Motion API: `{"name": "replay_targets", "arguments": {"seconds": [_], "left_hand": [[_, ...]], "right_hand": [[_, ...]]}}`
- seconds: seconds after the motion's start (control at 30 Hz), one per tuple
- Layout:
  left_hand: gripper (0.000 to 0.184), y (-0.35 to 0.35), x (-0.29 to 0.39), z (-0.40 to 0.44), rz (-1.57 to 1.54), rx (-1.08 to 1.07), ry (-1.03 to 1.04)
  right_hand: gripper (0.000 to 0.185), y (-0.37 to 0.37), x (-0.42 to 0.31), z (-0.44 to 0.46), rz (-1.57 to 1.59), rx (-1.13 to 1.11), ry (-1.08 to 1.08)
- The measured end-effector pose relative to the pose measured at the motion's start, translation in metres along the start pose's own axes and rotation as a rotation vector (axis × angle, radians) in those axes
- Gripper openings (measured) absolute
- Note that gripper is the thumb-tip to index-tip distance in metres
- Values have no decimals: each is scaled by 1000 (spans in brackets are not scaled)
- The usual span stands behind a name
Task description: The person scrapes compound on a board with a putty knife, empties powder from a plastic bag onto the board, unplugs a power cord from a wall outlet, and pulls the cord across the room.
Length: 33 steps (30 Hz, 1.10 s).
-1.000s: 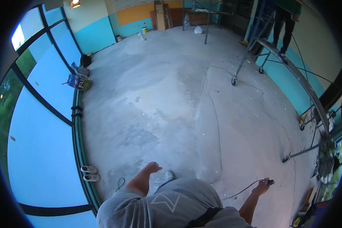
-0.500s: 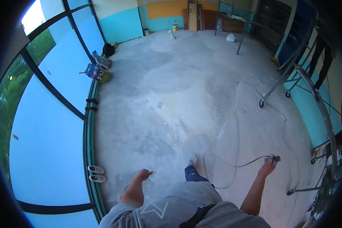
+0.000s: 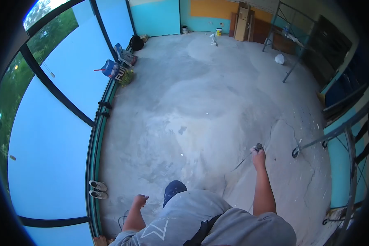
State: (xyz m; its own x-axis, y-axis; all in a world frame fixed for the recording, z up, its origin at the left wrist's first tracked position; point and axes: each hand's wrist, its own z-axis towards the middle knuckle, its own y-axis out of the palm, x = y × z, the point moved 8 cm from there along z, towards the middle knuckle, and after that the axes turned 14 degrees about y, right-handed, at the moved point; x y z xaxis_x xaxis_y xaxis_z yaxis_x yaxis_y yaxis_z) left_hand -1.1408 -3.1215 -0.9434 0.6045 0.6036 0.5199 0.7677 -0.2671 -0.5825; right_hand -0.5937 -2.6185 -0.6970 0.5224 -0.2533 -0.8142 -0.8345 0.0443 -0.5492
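My right hand [image 3: 258, 156] reaches forward over the floor, its fingers closed around the dark end of a power cord. From that hand the power cord [image 3: 242, 161] trails down and to the left. My left hand [image 3: 140, 200] hangs low beside my body with the fingers curled; whatever it may hold is hidden. A thin dark loop [image 3: 121, 218], perhaps cord, shows beside my left forearm. My bent leg in dark trousers [image 3: 175, 190] is in front of my grey shirt.
White shoes [image 3: 98, 190] stand by the window sill track [image 3: 95, 164]. Bags [image 3: 117, 70] lean against the windows. A wheeled metal scaffold [image 3: 315, 139] stands at right, with another person's legs [image 3: 361, 143] partly visible. A bucket [image 3: 219, 31] and boards [image 3: 242, 22] are at the far wall.
My right hand has swung forward and left with the cord end, and the cord has moved along. My left hand is slightly lower. The view has turned right, and my leg has stepped.
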Motion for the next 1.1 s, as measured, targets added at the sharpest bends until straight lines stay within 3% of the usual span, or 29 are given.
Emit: {"name": "replay_targets", "arguments": {"seconds": [0.07,0.1,0.2,0.23,0.27,0.3,0.33,0.37,0.43,0.47,0.57,0.67,0.73,0.83,0.93,1.03,1.1], "left_hand": [[43,-7,11,4,-214,54,-261],[46,-14,18,7,-319,79,-392],[49,-4,-9,48,-416,4,-570],[54,-33,18,53,-405,-46,-603],[54,-65,40,65,-402,-10,-427],[54,-101,62,76,-395,21,-248],[54,-127,67,102,-392,25,-238],[54,-154,71,127,-389,29,-229],[53,-196,34,219,-389,13,-545],[52,-220,11,275,-346,30,-495],[59,-350,58,405,115,-96,-272],[51,-473,134,503,-13,212,-131],[50,-531,165,580,-42,396,-30],[51,-584,254,639,-79,334,-12],[54,-585,256,713,-34,235,14],[51,-582,253,750,72,-153,-79],[45,-609,248,748,-143,-31,-215]], "right_hand": [[20,53,-11,61,-96,-71,-58],[24,85,19,105,-65,-125,12],[15,155,44,154,-281,-291,285],[17,172,87,180,-435,-203,231],[18,187,127,199,-585,-109,179],[19,196,156,187,-436,-270,552],[24,190,145,160,-454,-280,755],[21,202,197,170,-566,-386,792],[20,208,226,144,-321,-373,977],[20,213,220,144,-199,-367,1065],[23,223,161,157,-262,-380,1104],[13,252,100,200,-189,-261,1188],[18,288,76,249,-214,-264,1173],[22,356,51,347,-221,-301,1118],[20,426,-14,455,-254,-359,1049],[17,509,-64,578,-446,-531,895],[19,552,-85,653,-651,-602,757]]}}
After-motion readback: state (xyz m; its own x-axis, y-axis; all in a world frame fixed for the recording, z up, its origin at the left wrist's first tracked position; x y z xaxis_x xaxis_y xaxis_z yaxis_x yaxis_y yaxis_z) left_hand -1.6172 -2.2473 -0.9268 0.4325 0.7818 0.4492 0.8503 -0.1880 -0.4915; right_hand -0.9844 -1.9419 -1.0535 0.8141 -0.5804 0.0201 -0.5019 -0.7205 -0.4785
